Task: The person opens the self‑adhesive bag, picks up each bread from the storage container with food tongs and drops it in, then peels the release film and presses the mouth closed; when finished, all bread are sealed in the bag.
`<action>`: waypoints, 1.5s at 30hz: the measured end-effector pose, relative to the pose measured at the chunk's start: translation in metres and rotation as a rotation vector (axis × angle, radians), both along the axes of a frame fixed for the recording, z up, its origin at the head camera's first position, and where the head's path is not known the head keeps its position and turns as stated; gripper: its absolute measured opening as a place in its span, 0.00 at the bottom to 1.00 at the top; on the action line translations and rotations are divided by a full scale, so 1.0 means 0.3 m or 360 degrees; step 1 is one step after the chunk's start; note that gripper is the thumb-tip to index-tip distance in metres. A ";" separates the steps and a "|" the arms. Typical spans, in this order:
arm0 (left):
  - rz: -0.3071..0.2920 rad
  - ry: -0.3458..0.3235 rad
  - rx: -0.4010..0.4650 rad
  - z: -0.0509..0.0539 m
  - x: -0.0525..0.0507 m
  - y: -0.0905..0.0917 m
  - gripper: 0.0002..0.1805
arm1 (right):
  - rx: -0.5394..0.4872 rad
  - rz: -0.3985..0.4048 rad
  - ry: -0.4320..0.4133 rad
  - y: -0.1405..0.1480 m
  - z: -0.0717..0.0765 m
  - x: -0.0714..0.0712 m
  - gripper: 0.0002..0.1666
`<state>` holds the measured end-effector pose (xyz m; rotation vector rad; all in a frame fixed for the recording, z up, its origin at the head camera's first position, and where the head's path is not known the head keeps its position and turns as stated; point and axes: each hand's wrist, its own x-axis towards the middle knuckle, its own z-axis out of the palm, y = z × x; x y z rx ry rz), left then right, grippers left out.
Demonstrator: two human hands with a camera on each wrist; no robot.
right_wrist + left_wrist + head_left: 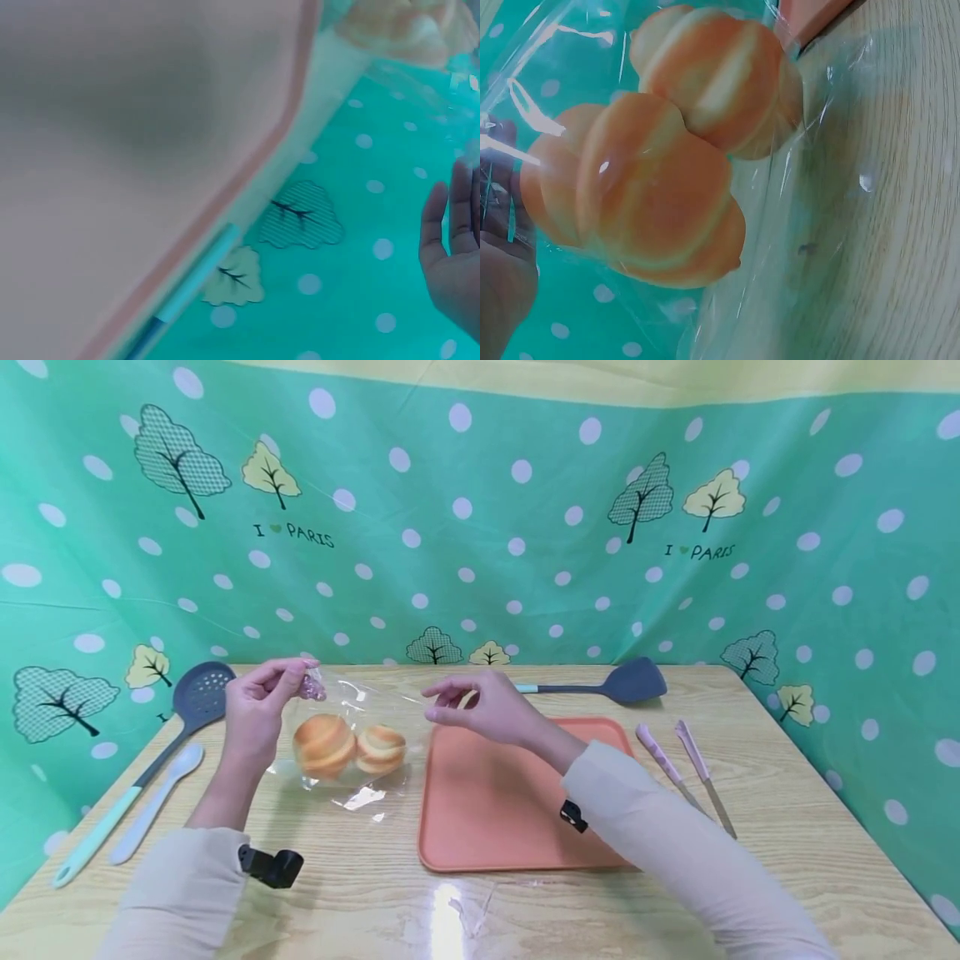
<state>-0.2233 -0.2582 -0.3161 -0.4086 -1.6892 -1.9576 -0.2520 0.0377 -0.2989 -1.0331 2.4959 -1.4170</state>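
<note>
A clear plastic bag hangs over the left middle of the table with two golden striped bread rolls inside. The larger roll is on the left, and the smaller roll is beside it. My left hand pinches the bag's upper left corner, where a pink-purple patterned bit shows at the fingertips. At the other upper corner my right hand holds the stretched edge between thumb and bent fingers. Through the film, the left wrist view shows both rolls close up. Only part of the right hand appears in the right wrist view.
A pink tray lies under the right forearm. At left are a slotted skimmer and a pale spoon. A dark spatula lies behind the tray; two knives with pink handles are at right. A polka-dot curtain backs the table.
</note>
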 end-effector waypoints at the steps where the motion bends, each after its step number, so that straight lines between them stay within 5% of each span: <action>1: -0.0012 0.0009 -0.0042 0.005 0.001 0.008 0.11 | 0.0020 0.0003 0.0025 -0.008 0.013 -0.001 0.19; 11: 0.0002 0.0059 -0.0359 0.047 0.020 0.085 0.11 | 0.0210 0.0069 0.0240 -0.145 0.124 -0.003 0.21; 21: 0.0235 0.0176 -0.0746 0.074 0.042 0.140 0.05 | 0.0387 0.0070 0.0463 -0.206 0.187 0.014 0.16; 31: 0.0173 0.0208 -0.0796 0.107 0.057 0.142 0.05 | 0.0247 0.0175 0.0196 -0.174 0.176 0.008 0.13; 45: 0.0229 0.0259 -0.0826 0.111 0.053 0.148 0.04 | 0.0297 0.0191 0.0111 -0.125 0.136 0.014 0.13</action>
